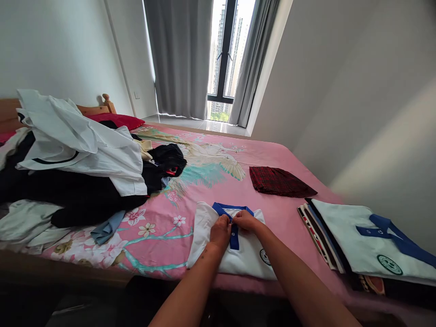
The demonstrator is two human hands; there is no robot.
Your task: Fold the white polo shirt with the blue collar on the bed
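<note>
A white polo shirt with a blue collar and a blue button placket lies folded on the bed's front edge, its collar toward the window. My left hand pinches the left side of the placket just under the collar. Close beside it, my right hand has its fingertips closed on the placket's other side. The fingers of both hands meet near the top button, which they mostly hide. A round dark badge shows on the shirt's chest, partly behind my right forearm.
A heap of loose clothes, with a white shirt on top, covers the bed's left side. At right stands a stack of folded garments topped by another white polo shirt. A folded red plaid garment lies farther back on the pink sheet.
</note>
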